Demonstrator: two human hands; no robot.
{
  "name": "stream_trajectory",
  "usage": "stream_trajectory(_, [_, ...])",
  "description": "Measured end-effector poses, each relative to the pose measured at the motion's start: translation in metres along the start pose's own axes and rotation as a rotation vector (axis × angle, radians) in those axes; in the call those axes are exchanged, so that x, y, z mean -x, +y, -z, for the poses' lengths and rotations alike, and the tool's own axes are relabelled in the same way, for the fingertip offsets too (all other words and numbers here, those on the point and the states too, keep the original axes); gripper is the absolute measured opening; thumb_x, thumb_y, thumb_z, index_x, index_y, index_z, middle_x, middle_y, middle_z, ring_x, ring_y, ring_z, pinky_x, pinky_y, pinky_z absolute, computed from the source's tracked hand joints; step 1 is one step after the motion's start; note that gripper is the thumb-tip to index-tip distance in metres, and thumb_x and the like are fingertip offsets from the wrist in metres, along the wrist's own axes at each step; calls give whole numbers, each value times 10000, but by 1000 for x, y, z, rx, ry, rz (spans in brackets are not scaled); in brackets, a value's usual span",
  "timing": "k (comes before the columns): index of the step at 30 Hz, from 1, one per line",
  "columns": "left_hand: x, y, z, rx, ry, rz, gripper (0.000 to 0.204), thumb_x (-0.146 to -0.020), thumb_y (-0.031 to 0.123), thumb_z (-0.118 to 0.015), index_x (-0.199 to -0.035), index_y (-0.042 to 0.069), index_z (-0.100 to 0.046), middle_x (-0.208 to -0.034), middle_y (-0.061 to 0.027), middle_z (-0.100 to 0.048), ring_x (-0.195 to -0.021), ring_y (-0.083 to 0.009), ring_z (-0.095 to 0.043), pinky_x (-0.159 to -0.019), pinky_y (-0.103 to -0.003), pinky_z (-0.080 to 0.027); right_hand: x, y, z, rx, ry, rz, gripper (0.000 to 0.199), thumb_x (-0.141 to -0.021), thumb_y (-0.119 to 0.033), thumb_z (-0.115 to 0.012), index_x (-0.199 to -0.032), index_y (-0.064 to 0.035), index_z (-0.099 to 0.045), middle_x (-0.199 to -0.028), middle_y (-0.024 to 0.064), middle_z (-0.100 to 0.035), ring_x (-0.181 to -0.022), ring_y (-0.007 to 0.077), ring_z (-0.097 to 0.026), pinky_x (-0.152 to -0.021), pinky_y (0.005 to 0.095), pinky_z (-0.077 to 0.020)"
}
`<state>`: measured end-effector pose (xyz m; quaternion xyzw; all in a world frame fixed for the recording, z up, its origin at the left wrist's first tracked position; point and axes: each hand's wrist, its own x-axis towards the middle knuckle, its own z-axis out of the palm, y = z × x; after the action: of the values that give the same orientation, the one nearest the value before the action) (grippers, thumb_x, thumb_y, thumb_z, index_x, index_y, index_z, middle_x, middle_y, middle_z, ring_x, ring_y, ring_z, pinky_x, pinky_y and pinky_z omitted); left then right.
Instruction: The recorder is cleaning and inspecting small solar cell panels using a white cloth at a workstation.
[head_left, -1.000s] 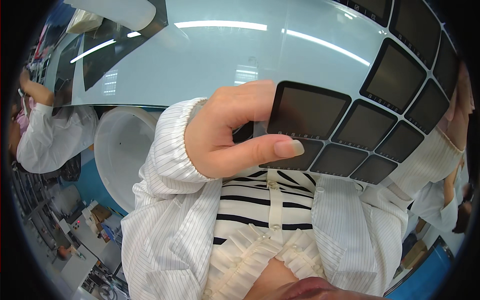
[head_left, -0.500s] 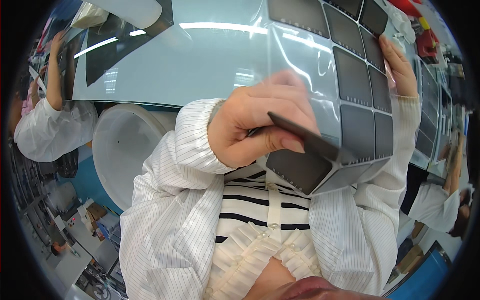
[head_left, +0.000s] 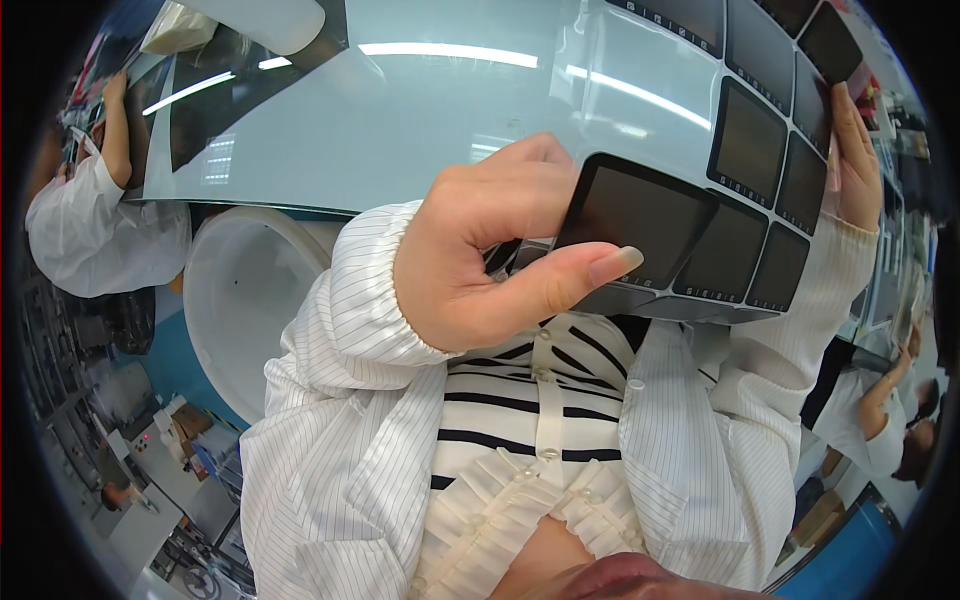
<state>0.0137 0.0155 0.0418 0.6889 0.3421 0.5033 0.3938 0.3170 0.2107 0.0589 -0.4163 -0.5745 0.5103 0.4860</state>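
My left hand (head_left: 490,250) pinches a dark, glossy panel (head_left: 640,215) with rounded corners and a row of small pale marks along one edge. The thumb lies across its front at the lower left, while the fingers are behind it, partly hidden. This panel overlaps a clear, shiny sheet (head_left: 640,75) carrying several similar dark panels (head_left: 748,140) in rows. At the sheet's far right edge, my right hand (head_left: 855,165) grips it, fingers along the outer side. Part of the sheet near my left hand shows no dark panel.
A pale glass-like table top (head_left: 400,130) stretches beyond my hands. A large white bin (head_left: 255,310) stands below its edge at left. A white cylinder (head_left: 265,20) and dark film (head_left: 225,110) lie at far left. Other people in white work at left (head_left: 110,235) and right (head_left: 870,410).
The sheet and my right hand have shifted right. The panel in my left hand has turned from nearly edge-on to face-on. My left thumb now points more to the right.
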Motion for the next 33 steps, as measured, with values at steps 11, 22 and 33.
stream_trajectory(11, [-3, 9, 34, 23, -1, 14, 127, -782, 86, -637, -787, -41, -639, -831, -124, -652, -725, -226, -539, -691, -326, -420, -7, -22, -25, -24, 54, -55, 307, -963, -235, -455, -1214, -122, -592, -1112, 46, -643, -918, 134, -650, -718, 180, -521])
stream_trajectory(22, [0, 4, 32, -30, 53, -48, 195, -768, 150, -693, -745, -33, -628, -754, -97, -623, -672, -210, -491, -650, -331, -381, -11, -16, -15, -7, -44, 18, 325, -984, -177, -392, -1267, -134, -545, -1180, 40, -610, -1003, 139, -623, -787, 178, -505])
stream_trajectory(33, [-3, 6, 28, -87, 10, -14, 181, -728, 144, -730, -780, -15, -660, -743, -81, -613, -674, -206, -500, -678, -330, -362, 4, -15, -14, -9, -64, -76, 321, -975, -185, -418, -1258, -118, -554, -1159, 71, -616, -945, 180, -651, -695, 223, -547])
